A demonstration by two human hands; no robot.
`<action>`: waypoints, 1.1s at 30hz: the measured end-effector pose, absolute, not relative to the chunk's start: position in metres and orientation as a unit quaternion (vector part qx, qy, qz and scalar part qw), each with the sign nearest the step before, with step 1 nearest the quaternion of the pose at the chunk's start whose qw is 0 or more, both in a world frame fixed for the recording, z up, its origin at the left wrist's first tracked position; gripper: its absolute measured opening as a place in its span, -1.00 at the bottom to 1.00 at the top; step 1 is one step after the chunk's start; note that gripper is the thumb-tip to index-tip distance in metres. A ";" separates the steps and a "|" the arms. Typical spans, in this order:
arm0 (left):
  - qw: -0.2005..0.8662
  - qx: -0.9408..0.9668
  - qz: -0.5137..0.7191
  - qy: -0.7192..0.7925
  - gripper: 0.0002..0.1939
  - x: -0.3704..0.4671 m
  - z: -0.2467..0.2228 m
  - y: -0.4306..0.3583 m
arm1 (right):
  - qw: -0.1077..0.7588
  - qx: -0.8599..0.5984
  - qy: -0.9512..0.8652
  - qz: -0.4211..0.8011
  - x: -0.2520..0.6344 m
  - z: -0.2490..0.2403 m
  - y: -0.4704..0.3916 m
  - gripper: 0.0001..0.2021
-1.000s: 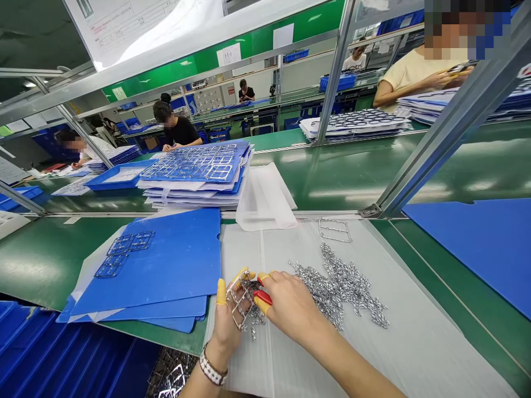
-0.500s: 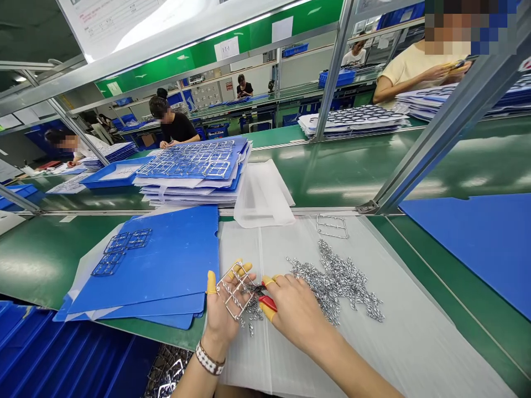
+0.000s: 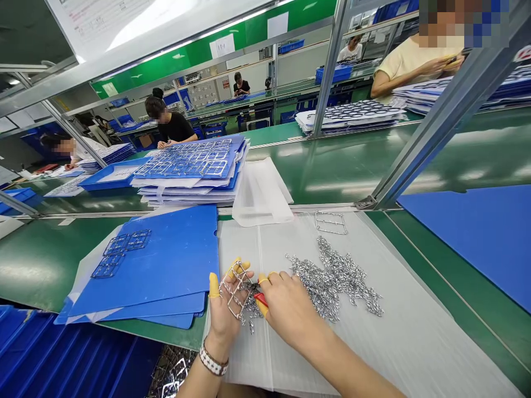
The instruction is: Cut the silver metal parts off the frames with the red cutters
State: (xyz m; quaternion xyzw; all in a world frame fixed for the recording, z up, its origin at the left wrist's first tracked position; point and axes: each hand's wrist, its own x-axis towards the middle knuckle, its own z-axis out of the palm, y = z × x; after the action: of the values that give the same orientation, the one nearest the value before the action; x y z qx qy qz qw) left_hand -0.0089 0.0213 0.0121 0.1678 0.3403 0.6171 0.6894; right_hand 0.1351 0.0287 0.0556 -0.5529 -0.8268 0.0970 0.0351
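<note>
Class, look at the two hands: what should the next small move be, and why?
Perhaps close the red tool on the frame: the left hand holds the frame tilted, and the right hand has the tool beside it, with loose pieces below.

green desk (image 3: 29, 265) up front, shiny as heck | another green desk (image 3: 357, 166) past the metal rail (image 3: 323, 208), light streaks all over it | silver posts (image 3: 329, 72) framing the view, chunky one slanting on the right | green strip (image 3: 249, 36) up top w/ white papers (image 3: 222, 46) stuck on | big printed sheet (image 3: 112, 22) top left, glare on it | pale wall (image 3: 297, 69) way back
</note>
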 end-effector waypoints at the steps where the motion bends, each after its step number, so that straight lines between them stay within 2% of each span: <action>1: 0.689 0.166 0.618 0.340 -0.39 -0.009 0.011 0.021 | 0.030 -0.554 -0.827 0.094 0.134 0.056 0.029 -0.84; 7: 0.696 0.150 0.629 0.313 -0.37 -0.014 0.017 0.025 | 0.039 -0.557 -0.825 0.086 0.135 0.061 0.026 -0.82; 15: 0.680 0.145 0.648 0.311 -0.37 -0.009 0.024 0.030 | 0.075 -0.528 -0.836 0.127 0.132 0.062 0.014 -0.66; 25: 0.656 0.173 0.650 0.343 -0.36 -0.003 0.020 0.027 | 0.069 -0.525 -0.837 0.135 0.127 0.060 0.018 -0.75; 33: 0.644 0.180 0.656 0.350 -0.37 -0.005 0.017 0.029 | 0.049 -0.530 -0.837 0.130 0.126 0.060 0.018 -0.73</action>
State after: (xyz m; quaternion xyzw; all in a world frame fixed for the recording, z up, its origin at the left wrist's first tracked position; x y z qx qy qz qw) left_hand -0.0053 0.0288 0.0166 0.1797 0.3502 0.6562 0.6437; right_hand 0.1256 0.0182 0.0596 -0.5296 -0.8368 0.1299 0.0494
